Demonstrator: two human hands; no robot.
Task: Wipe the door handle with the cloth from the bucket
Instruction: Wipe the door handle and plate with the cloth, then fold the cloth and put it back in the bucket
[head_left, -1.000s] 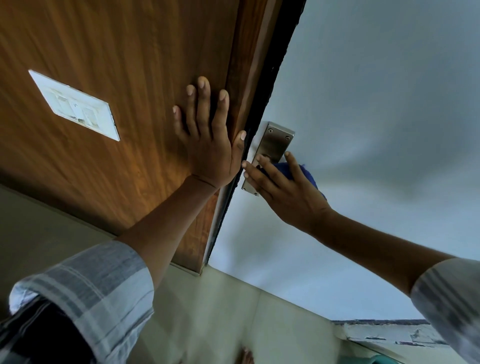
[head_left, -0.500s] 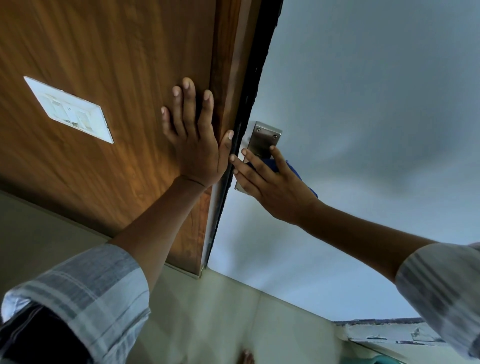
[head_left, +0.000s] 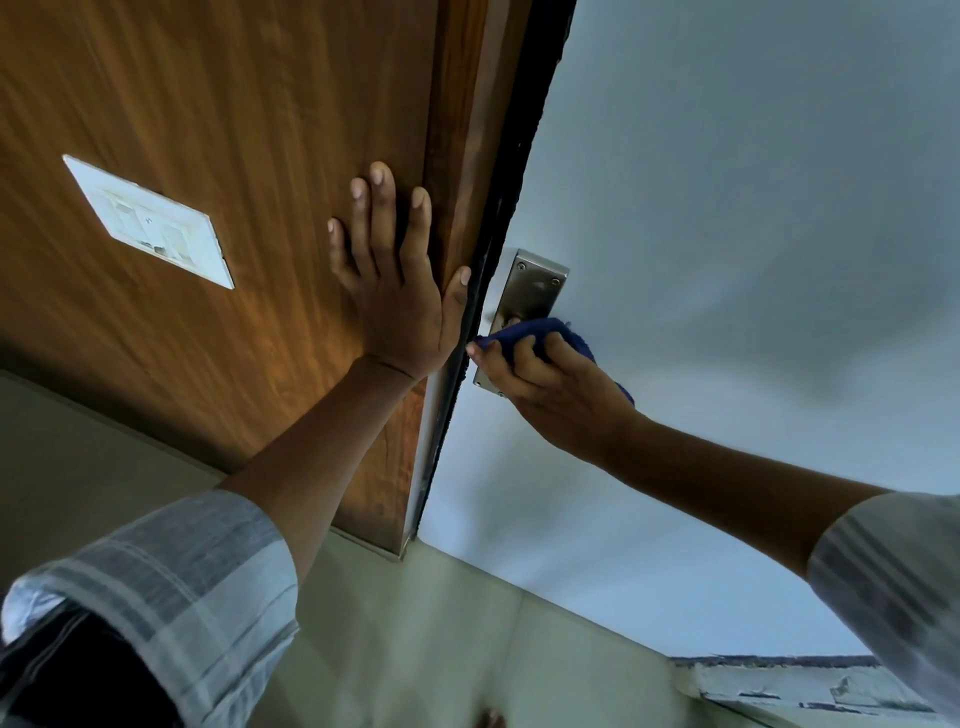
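Your right hand (head_left: 550, 384) bunches the soft, limp blue cloth (head_left: 530, 332) over what is probably the lever below the handle plate (head_left: 535, 286), while your left hand (head_left: 395, 291) lies flat and unclenched beside it.

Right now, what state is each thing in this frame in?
Left hand: open, flat against the wooden panel.
Right hand: closed on the cloth.
Cloth: bunched, pressed on the handle plate.
Handle plate: upper part bare, lower part covered; the lever itself is hidden.
Switch plate: mounted on the panel, untouched.
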